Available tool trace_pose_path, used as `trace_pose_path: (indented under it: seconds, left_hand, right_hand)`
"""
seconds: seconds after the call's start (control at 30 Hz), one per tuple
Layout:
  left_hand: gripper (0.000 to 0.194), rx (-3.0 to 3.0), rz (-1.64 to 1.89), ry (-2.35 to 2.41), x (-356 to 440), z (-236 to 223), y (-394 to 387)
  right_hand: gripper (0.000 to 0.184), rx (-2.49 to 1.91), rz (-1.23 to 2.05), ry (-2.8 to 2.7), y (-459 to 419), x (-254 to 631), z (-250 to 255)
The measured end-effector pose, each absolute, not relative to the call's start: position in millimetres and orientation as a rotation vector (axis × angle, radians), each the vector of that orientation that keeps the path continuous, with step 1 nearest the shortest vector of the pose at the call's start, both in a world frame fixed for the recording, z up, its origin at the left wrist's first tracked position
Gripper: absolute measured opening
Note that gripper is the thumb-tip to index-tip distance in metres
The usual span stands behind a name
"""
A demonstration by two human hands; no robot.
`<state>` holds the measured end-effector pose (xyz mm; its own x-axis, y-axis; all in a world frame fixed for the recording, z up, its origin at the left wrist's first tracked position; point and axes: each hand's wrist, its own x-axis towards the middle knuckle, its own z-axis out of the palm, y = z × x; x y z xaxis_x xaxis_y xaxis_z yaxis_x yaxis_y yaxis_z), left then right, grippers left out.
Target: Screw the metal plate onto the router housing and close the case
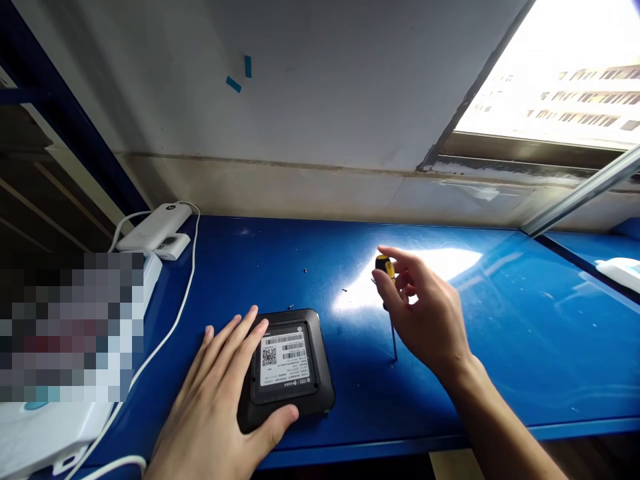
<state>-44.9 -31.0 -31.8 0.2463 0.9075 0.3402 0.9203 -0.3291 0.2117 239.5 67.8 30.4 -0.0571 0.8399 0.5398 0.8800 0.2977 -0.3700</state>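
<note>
My left hand [220, 393] lies over the left side of a black plastic device [325, 373], fingers spread and the thumb near its front edge. The device rests flat on the blue table, with a white label [287, 360] bearing a QR code and barcodes facing up. To the right of it, my right hand [430, 307] is closed around a screwdriver [385, 265] with a yellow and black handle. Its thin shaft points down, the tip at or just above the table. Small dark screws [345, 291] lie on the table behind the device.
The blue table [240, 260] runs back to a grey wall. On the left are a white power bank [157, 225], a white cable [187, 293] and a white case [60, 433], partly blurred out. A metal bar [580, 193] and another white object [623, 272] stand at the right.
</note>
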Motion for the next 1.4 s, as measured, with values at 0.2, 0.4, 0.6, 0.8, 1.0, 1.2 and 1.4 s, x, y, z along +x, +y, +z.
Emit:
trace_pose_path:
  seconds: [0.2,0.4,0.6,0.8,1.0,1.2,1.4]
  left_hand:
    - [0.090,-2.485,-0.608,-1.809,-48.4,-35.6,-29.8]
    - [0.084,-2.490,-0.623,-1.759,-49.3,-35.0,-31.2]
    - [0.073,-2.482,-0.624,-1.693,-44.4,-24.8,-29.2]
    - [0.067,-2.481,-0.646,-1.622,-44.5,-23.3,-29.1]
    - [0.069,-2.509,-0.654,-1.627,-45.4,-25.0,-29.7]
    - [0.067,-2.536,-0.689,-1.647,-45.6,-30.8,-30.8]
    - [0.071,-2.616,-0.688,-1.617,-48.0,-29.8,-31.7]
  right_hand:
    - [0.040,-1.138,-0.162,-1.576,64.0,243.9,23.3]
    - [0.040,-1.093,-0.098,-1.509,67.0,241.6,23.8]
    - [0.034,-1.109,-0.008,-1.520,68.1,238.3,24.2]
    - [0.036,-1.174,0.058,-1.530,71.1,240.1,18.4]
    - [0.034,-1.096,0.056,-1.492,69.1,237.7,22.0]
    - [0.028,-0.975,0.337,-1.374,63.0,229.8,27.9]
    - [0.036,-0.987,0.601,-1.299,62.5,223.8,23.2]
